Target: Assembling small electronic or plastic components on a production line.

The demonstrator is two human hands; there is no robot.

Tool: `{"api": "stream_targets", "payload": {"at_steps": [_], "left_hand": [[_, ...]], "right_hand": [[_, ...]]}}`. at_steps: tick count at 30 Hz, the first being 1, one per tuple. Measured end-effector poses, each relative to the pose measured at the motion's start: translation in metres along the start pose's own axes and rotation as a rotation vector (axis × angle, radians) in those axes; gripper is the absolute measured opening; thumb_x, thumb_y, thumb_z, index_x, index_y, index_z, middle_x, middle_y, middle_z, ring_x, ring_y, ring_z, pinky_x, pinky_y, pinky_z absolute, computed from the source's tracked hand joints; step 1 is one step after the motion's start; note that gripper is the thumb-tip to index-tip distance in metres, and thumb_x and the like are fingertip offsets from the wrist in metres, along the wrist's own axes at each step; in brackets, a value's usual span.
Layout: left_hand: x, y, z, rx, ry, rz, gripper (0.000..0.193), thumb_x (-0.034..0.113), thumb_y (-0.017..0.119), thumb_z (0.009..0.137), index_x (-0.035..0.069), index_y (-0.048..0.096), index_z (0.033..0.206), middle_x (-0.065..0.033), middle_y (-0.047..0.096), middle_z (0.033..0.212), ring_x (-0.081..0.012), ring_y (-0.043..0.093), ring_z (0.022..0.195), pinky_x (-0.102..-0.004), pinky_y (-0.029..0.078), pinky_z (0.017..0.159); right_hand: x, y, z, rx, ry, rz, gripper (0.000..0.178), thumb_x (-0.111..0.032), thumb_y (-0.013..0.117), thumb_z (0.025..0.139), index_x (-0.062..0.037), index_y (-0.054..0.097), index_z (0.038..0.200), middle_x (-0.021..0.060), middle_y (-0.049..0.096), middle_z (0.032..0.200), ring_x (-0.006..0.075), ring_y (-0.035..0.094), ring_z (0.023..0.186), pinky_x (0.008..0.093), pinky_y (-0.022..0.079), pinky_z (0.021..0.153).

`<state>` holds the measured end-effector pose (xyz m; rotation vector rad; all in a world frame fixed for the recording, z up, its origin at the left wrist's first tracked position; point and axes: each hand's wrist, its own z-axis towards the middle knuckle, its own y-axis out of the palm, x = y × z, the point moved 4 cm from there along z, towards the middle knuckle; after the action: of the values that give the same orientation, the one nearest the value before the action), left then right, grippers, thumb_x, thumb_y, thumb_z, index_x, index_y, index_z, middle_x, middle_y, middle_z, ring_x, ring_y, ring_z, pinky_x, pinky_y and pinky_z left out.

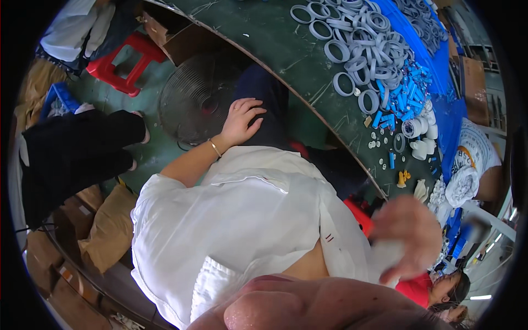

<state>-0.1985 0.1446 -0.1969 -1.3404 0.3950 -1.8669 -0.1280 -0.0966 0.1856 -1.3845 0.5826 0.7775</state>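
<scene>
My left hand (242, 121) lies flat on my dark-trousered thigh (264, 91), its fingers stretched out and holding nothing. My right hand (407, 234) is raised near my shoulder, past the table's edge. It is smeared by motion, so its finger positions cannot be made out, and no held thing shows. Many grey rings (379, 49) are heaped on the green table (258, 25). Beside them lie small blue cylinders (410, 91), white round caps (415, 127) and small white discs (374, 144). A small yellow piece (403, 177) lies closest to my right hand.
A blue tray (426, 44) of grey parts borders the heap. Left of the table stand a fan (192, 104) and a red stool (129, 63). Other people's legs (77, 154) are at the left, with cartons (71, 220) below. Another person in red (415, 289) is at lower right.
</scene>
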Motion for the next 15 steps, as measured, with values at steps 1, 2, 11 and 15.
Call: {"api": "stream_targets", "payload": {"at_steps": [1, 2, 11, 15], "left_hand": [[-0.003, -0.006, -0.014, 0.008, -0.057, 0.046, 0.027, 0.018, 0.064, 0.083, 0.012, 0.065, 0.109, -0.0078, 0.057, 0.124, -0.0284, 0.047, 0.122, -0.0438, 0.031, 0.106], [0.000, -0.001, -0.002, 0.013, -0.011, 0.002, 0.028, 0.016, 0.065, 0.082, 0.012, 0.065, 0.109, -0.0072, 0.057, 0.124, -0.0282, 0.048, 0.122, -0.0436, 0.033, 0.105], [-0.002, -0.003, -0.002, 0.015, -0.025, -0.007, 0.027, 0.014, 0.066, 0.080, 0.012, 0.066, 0.107, -0.0061, 0.057, 0.124, -0.0272, 0.049, 0.120, -0.0436, 0.034, 0.103], [-0.004, -0.004, -0.003, 0.011, -0.029, -0.025, 0.027, 0.014, 0.067, 0.080, 0.012, 0.066, 0.107, -0.0055, 0.057, 0.124, -0.0272, 0.050, 0.120, -0.0434, 0.034, 0.103]], "right_hand": [[-0.005, 0.000, 0.009, -0.202, -0.127, 0.012, 0.034, -0.036, 0.071, 0.083, -0.0042, 0.067, 0.095, 0.0149, 0.067, 0.104, 0.0332, 0.064, 0.096, 0.0404, 0.050, 0.083], [-0.036, 0.005, 0.020, -0.356, -0.153, -0.046, 0.031, -0.031, 0.069, 0.086, -0.0013, 0.066, 0.097, 0.0151, 0.067, 0.107, 0.0344, 0.064, 0.100, 0.0415, 0.051, 0.087], [-0.102, -0.012, 0.026, -0.668, -0.228, 0.852, 0.021, -0.019, 0.056, 0.073, -0.0006, 0.065, 0.080, 0.0177, 0.066, 0.090, 0.0308, 0.064, 0.085, 0.0523, 0.051, 0.086], [-0.095, -0.007, 0.046, -0.393, 0.277, 1.572, 0.025, -0.011, 0.052, 0.079, 0.0027, 0.066, 0.095, 0.0162, 0.066, 0.096, 0.0304, 0.064, 0.092, 0.0498, 0.050, 0.090]]}}
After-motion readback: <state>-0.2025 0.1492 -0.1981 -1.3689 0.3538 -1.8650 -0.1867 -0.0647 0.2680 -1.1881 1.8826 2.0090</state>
